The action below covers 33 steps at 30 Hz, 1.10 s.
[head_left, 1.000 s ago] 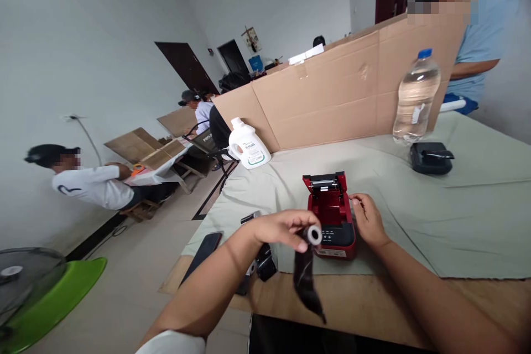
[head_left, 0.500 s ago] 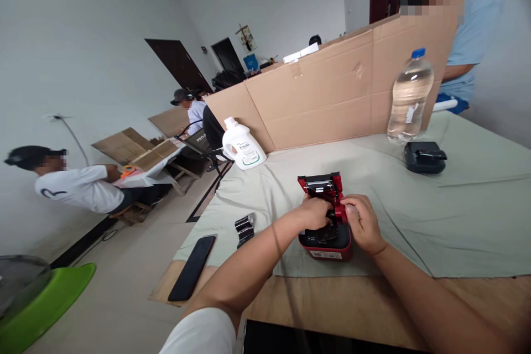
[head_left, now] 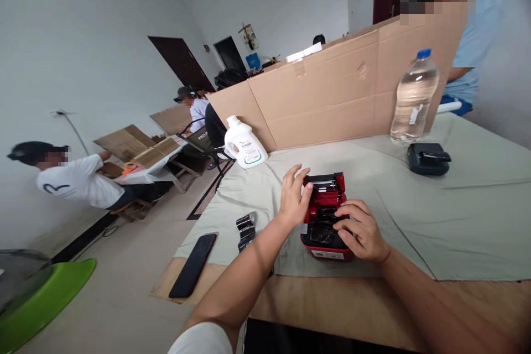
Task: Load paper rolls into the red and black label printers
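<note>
White jug (head_left: 250, 146), blue-capped bottle (head_left: 414, 100), cardboard panel (head_left: 319, 102), black phone (head_left: 193, 265)

That's a short white sleeve (head_left: 203, 338) on the left arm (head_left: 244, 274), plain where I can see it, its hem curving round near the elbow. Below the hem the arm is bare, right down to the left hand (head_left: 292, 202), bare as well. The right arm (head_left: 431, 298) is likewise uncovered up from the right hand (head_left: 363, 232), its upper end dim
</note>
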Each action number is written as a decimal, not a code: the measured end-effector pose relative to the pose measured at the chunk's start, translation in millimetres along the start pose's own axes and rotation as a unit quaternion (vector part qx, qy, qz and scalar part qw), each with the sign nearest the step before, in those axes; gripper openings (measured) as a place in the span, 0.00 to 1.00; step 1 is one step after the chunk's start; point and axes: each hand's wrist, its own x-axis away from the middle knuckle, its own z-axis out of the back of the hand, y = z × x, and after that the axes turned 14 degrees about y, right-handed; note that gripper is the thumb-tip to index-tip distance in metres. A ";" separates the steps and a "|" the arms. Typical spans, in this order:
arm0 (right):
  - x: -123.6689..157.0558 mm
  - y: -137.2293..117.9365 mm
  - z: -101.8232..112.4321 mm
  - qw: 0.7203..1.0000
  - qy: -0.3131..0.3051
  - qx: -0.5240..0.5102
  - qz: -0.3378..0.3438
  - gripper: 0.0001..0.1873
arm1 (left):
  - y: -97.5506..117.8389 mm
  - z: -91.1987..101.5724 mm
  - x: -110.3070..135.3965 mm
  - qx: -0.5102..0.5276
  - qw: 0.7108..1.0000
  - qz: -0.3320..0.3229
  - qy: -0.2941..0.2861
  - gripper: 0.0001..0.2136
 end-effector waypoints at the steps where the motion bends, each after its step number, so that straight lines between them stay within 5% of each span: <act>1: 0.0 -0.9 0.2 1.000 0.002 0.004 0.007 0.09 | -6.0 -1.9 -0.8 0.011 1.000 0.015 -0.017 0.21; 5: 0.0 -6.8 -0.8 0.999 -0.005 0.012 0.040 0.07 | -19.9 -5.7 11.4 0.079 0.993 0.064 -0.065 0.24; 12: 1.4 -19.0 -5.6 0.992 -0.062 -0.001 0.113 0.09 | -9.1 5.1 49.2 0.162 0.984 0.074 -0.007 0.25; 19: 2.6 -22.8 -8.3 0.991 -0.042 0.014 0.129 0.09 | -6.9 7.1 76.7 0.214 0.974 0.072 0.027 0.25; 33: 2.7 -27.4 -18.2 0.995 -0.014 0.101 0.020 0.21 | -21.9 -7.6 98.1 0.218 0.972 0.022 0.082 0.23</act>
